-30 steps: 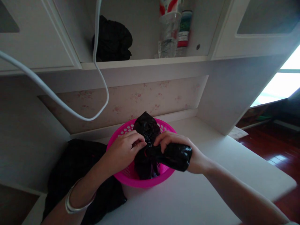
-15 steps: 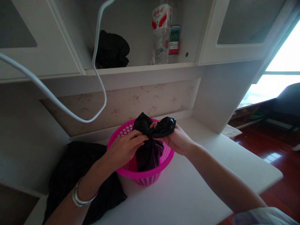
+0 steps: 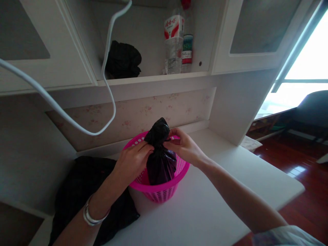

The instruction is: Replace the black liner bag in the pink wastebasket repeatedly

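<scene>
A black plastic bag (image 3: 162,165), gathered into a narrow neck, stands inside a pink perforated basket (image 3: 160,188). My left hand (image 3: 135,160) is closed on the left side of the bag's neck; its fingertips are partly hidden in the dark plastic. From the right, my right hand (image 3: 183,145) pinches the neck between thumb and fingers. Above both hands the bunched top of the bag sticks up. A larger black bag or cloth (image 3: 84,184) lies on the white desk under my left forearm, left of the basket.
A white cable (image 3: 64,118) hangs in a loop at the upper left. On the cabinet shelf (image 3: 153,78) are a black bundle (image 3: 124,59) and two plastic bottles (image 3: 174,44). The desk's (image 3: 230,177) right edge drops to a red floor.
The bag's top, folded over to the right across my right hand before, now points upward. My right hand has shifted to pinch the neck from the side. The view has tilted slightly up.
</scene>
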Motion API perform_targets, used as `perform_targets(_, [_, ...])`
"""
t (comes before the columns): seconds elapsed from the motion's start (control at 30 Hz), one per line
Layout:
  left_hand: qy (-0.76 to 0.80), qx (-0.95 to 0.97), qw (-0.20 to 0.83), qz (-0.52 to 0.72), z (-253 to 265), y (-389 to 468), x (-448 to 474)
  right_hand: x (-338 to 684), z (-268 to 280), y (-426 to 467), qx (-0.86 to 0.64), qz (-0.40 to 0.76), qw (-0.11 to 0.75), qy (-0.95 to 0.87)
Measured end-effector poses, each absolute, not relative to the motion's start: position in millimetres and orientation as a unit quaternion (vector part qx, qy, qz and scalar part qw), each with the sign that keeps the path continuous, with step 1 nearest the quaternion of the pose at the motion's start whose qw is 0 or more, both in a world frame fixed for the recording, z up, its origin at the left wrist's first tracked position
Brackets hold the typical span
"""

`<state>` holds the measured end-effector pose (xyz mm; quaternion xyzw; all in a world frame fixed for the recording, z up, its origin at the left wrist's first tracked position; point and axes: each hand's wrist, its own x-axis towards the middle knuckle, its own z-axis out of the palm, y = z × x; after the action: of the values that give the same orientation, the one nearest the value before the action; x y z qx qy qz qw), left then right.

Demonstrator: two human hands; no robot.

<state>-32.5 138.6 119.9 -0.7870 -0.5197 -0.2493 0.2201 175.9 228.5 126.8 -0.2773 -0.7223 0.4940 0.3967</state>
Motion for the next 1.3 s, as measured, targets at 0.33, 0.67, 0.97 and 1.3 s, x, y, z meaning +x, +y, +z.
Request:
perform_targets(0.33, [-0.531,-0.769,0.158,-0.317,115.4,143.1,-31.7,168.8,128.1,211.6,-0.363,0.137,0.221,-0.894])
perform_targets(0.67, [-0.481,-0.799,-0.015,-0.36,134.1,150.8,-96.6,207.5,141.2,237.6,-0.22,0.151,0.107,-0.958])
perform_targets(0.97, [-0.445,-0.773,-0.138,-0.432,132.9,147.7,-70.7,186.9,136.1,227.2,-0.202,0.257,0.2,-0.923])
perform_targets(1.3, [-0.499,-0.722,-0.228,-0.422,127.6,142.9,-83.1,204.2,134.8,225.9,-0.275,0.243,0.244,-0.898])
